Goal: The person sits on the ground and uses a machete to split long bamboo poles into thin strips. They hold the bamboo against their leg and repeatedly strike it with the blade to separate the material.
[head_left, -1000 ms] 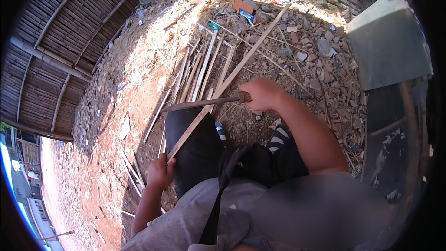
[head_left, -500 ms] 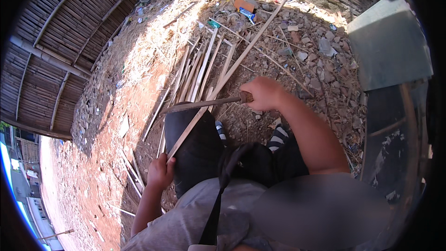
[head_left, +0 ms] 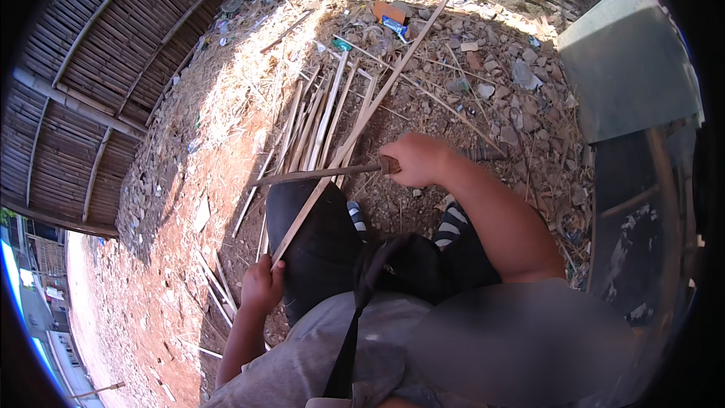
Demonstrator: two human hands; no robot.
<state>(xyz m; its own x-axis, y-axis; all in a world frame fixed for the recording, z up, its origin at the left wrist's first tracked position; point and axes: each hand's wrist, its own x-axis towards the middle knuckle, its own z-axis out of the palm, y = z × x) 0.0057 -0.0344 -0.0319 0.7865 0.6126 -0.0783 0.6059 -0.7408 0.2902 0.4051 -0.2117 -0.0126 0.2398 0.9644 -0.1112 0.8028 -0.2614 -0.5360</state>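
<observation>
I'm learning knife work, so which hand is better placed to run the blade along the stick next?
Probably the right hand: it holds the long knife, which crosses the stick. The left hand grips the stick's near end, so it seems better suited to steadying.

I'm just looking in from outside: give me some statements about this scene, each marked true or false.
1. The right hand holds a long-bladed tool. True.
2. The left hand is empty. False: it grips the near end of a long wooden strip.
3. In this view, the blade crosses the strip. True.
4. The blue wrapper lies beside the left hand. False: it lies near the strip's far end.
5. Other wooden strips lie on the ground. True.
</observation>
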